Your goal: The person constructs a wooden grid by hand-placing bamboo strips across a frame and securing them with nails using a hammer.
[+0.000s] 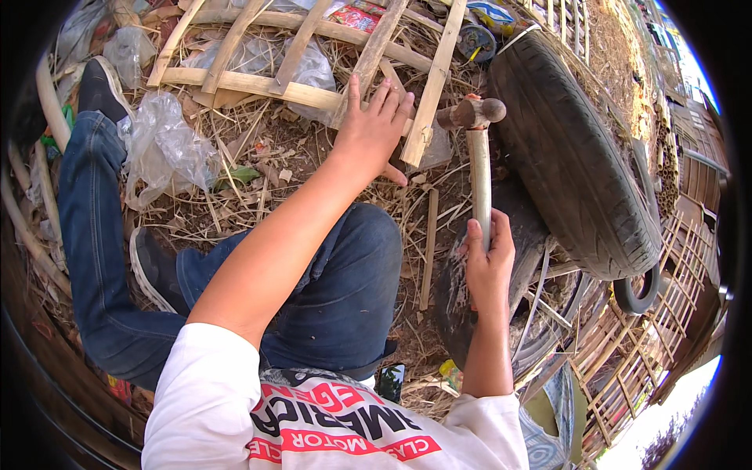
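My left hand (370, 135) lies with its fingers spread over the lower ends of a lattice of split bamboo slats (258, 84), touching the wood. In my right hand (490, 262) is a hammer (480, 168), gripped low on its pale handle with the head up. The hammer's rusty, rounded head is beside the free end of one slat (427, 125), to the right of my left hand. Whether the head touches that slat I cannot tell. No nail can be made out.
A worn black tyre (572, 157) leans close to the right of the hammer. Crumpled clear plastic bags (168, 149) lie among straw and dry leaves at the left. A loose bamboo strip (429, 251) rests on the ground below the lattice. More bamboo lattice (642, 329) stands at the right.
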A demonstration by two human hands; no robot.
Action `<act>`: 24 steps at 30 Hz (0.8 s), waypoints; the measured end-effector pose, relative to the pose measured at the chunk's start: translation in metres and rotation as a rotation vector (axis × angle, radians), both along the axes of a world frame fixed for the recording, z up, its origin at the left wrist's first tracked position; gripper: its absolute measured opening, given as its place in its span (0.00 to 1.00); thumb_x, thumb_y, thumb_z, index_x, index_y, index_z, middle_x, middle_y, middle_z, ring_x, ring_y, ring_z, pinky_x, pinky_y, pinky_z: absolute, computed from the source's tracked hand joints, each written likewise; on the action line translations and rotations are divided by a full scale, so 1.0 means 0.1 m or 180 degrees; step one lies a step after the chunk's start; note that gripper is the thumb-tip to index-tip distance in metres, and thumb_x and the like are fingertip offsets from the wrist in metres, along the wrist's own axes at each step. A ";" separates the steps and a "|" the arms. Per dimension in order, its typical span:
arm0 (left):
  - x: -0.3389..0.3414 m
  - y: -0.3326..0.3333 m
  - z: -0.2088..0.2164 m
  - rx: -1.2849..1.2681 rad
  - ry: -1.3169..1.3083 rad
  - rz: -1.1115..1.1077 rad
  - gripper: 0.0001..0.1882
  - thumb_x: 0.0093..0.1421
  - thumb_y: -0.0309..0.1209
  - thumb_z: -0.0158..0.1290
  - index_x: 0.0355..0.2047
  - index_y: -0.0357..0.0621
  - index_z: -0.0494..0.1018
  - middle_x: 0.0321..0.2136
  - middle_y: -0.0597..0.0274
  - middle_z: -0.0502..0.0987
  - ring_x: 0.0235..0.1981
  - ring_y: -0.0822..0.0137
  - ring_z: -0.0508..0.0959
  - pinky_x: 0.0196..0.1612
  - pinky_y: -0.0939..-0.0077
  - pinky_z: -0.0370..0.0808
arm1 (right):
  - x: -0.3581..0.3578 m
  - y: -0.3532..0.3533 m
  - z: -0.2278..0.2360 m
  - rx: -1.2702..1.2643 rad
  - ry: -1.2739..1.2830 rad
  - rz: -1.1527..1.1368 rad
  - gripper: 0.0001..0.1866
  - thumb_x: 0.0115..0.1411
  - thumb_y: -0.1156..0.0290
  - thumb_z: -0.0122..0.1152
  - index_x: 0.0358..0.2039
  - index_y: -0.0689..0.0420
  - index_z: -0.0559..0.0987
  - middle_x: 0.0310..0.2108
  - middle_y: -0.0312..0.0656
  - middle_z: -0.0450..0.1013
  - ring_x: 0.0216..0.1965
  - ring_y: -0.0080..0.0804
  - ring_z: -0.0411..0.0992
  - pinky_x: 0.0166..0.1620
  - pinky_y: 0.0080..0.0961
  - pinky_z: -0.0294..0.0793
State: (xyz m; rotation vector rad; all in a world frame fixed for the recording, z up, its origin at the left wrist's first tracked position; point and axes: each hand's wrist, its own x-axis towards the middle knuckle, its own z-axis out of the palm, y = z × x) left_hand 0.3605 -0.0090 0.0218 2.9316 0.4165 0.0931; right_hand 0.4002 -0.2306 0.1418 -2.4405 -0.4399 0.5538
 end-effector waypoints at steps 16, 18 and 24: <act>0.14 0.20 -0.11 0.0760 0.0809 -0.0480 0.47 0.34 0.60 0.69 0.50 0.47 0.66 0.39 0.63 0.74 0.51 0.61 0.70 0.70 0.38 0.40 | 0.09 0.21 0.15 -0.0464 -0.0169 0.0500 0.20 0.69 0.64 0.52 0.56 0.61 0.67 0.32 0.56 0.77 0.35 0.48 0.79 0.40 0.37 0.75; 0.12 0.21 -0.14 0.0830 0.0690 -0.0451 0.46 0.35 0.58 0.69 0.51 0.48 0.66 0.39 0.64 0.74 0.51 0.61 0.70 0.70 0.38 0.41 | 0.03 0.17 0.21 -0.0324 -0.0168 0.0440 0.20 0.69 0.63 0.51 0.57 0.61 0.67 0.32 0.54 0.77 0.34 0.46 0.80 0.39 0.35 0.75; 0.15 0.24 -0.23 0.0936 0.0510 -0.0412 0.19 0.60 0.36 0.52 0.51 0.49 0.67 0.37 0.63 0.76 0.52 0.61 0.71 0.69 0.39 0.45 | 0.10 0.23 0.07 -0.0544 -0.0380 0.0767 0.19 0.69 0.66 0.51 0.56 0.62 0.66 0.29 0.62 0.75 0.32 0.57 0.78 0.35 0.39 0.74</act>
